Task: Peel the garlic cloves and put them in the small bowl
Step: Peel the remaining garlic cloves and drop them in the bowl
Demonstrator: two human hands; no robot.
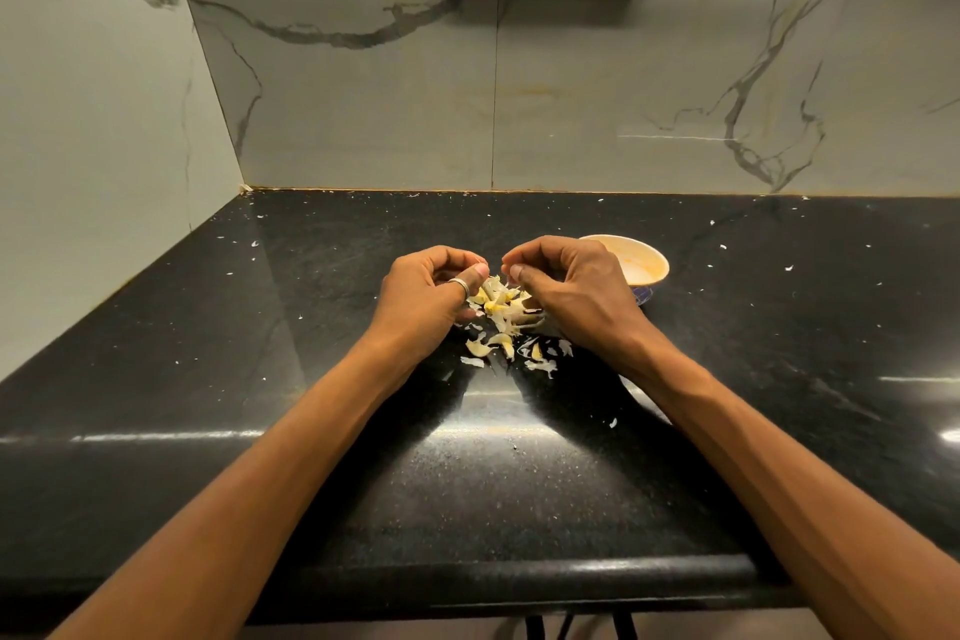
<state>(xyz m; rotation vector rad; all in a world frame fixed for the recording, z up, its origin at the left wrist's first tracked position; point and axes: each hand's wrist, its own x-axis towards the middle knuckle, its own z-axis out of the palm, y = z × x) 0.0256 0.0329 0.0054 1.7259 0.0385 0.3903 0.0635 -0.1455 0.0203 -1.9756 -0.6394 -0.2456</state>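
both hands are over the desk [311,379], knuckles up, working close together. the left hand [426,299] has its fingers curled in and its thumb, which wears a ring [460,283], pressed against them. the right hand [576,291] is curled too, thumb tip meeting forefinger like a pinch. i cannot tell what either grip has in it; anything held is hidden behind the fingers.

just under the hands, towards 6 o'clock, lies the heap of garlic skins [501,333]: pale, papery, curled flakes, with a yellower lump [493,309] among them that may be one of the garlic cloves. more flecks are scattered wide across the dark stone. the small bowl [652,257] sits at about 2 o'clock from the right hand, partly hidden behind it. it is cream and orange-tinted inside, and i cannot see whether any cloves are in it.

this looks like the peeling step. to do it well, i'd steady the clove with one hand and have the other nip the skin at its tip and draw it off in strips. let the scraps fall on the heap, not towards the bowl. the skin looks thin and clingy, so check for bits stuck to the clove before reaching to 2 o'clock.
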